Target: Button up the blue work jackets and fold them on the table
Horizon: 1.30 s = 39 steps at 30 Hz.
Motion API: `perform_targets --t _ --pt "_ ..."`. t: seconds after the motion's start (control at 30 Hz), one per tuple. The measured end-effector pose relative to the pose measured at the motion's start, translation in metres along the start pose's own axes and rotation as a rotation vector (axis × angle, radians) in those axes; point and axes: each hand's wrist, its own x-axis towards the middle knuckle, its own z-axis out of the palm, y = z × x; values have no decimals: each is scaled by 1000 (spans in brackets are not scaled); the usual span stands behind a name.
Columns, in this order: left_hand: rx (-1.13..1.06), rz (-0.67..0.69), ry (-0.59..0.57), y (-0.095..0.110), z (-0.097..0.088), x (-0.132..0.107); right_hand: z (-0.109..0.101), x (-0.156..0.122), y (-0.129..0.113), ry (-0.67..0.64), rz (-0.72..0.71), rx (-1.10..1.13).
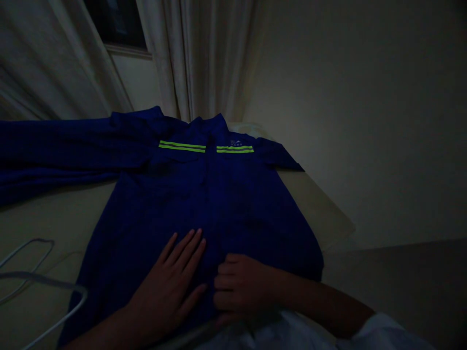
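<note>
Along the left edge I'm seeing pale curtains (47, 63) hanging across the upper left of the frame, while a white wire hanger (54, 280) is lying in the lower left on a beige flat surface (321, 204). A navy work jacket (226, 204) is spreading across the middle of that surface, face up, with its collar (207, 127) pointing toward the top of the frame. One long sleeve (62, 150) is stretching out to the left edge, running close to the hanger but not touching it. Moving right, I'm watching the person's left hand (164, 291) pressing flat on the lower jacket front, open, with its fingers spread and gripping nothing. Above it, two yellow-green reflective stripes (182, 146) are crossing the chest on either side of the collar, and a small pale logo (233, 142) is sitting above the stripe on the right. Just beside the left hand, the right hand (241, 284) is resting on the jacket's centre front with its fingers curled. I can't tell whether it's pinching the cloth or only lying on it. Further right, a white shirt cuff (386, 333) is showing at the bottom of the frame, and a plain cream wall (365, 121) is filling the upper right.
</note>
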Motion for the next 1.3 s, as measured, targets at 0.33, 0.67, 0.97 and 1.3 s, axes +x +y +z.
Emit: perform_targets --t 0.33,0.67,0.97,1.3 --pt "-21 7 -38 -2 -2 5 38 6 5 76 -160 26" --pt "32 14 -13 -2 0 -1 9 -43 17 12 28 27" --pt "-92 -113 -48 -13 -18 90 -66 40 111 -39 447 -82" --pt "-461 258 -150 0 -4 153 -56 99 296 -57 1075 -159"
